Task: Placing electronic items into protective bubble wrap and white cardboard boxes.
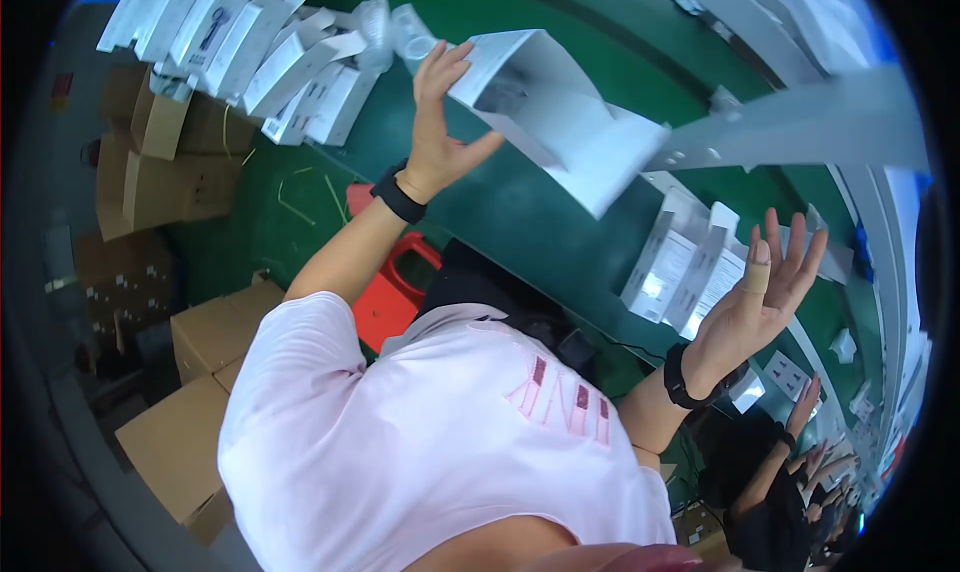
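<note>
A large white open-ended carton [560,122] is tilted over the green worktable, its hollow inside and a spread flap showing. My left hand [440,137] grips its left end, fingers at the upper corner and thumb against the lower edge. Off to the right, my right hand [750,302] is raised, palm up and fingers spread, with nothing in it. A tan covering wraps one of its fingers. Close beside that hand, small open white boxes [685,257] with printed sides stand on the table.
A row of white boxes [235,37] lines the table's far left. Brown cardboard cartons [190,162] are stacked on the floor at left, near a red plastic stool [385,307]. A grey metal beam [800,127] crosses at right. Other people's arms [770,462] show at lower right.
</note>
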A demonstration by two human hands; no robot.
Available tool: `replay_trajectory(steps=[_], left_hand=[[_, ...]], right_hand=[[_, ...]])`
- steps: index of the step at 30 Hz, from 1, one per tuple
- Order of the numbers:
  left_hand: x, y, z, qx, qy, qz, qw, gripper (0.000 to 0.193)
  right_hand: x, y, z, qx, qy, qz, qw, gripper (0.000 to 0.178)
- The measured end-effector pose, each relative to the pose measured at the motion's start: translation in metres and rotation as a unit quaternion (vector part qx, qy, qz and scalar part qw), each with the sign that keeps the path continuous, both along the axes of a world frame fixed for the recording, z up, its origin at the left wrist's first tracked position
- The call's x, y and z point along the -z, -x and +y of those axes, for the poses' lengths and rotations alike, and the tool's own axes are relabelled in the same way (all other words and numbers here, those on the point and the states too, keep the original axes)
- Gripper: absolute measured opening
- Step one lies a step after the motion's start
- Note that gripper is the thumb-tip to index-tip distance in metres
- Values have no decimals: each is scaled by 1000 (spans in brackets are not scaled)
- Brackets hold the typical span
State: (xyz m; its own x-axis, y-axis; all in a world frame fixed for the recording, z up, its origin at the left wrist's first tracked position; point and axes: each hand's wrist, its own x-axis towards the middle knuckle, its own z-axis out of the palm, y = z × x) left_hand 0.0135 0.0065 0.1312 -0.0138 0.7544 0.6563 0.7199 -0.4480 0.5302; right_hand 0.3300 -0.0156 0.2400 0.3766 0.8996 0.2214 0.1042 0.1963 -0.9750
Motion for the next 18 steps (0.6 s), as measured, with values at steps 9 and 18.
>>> replay_trajectory(steps=[9,18], left_hand=[[-7,33,-7,40,375,-111,920,70],[52,58,39,158,764,-462,421,57]], right_hand=[[30,-16,15,43,12,-117,992,63],[213,-293,241,102,163,-632,751,79]])
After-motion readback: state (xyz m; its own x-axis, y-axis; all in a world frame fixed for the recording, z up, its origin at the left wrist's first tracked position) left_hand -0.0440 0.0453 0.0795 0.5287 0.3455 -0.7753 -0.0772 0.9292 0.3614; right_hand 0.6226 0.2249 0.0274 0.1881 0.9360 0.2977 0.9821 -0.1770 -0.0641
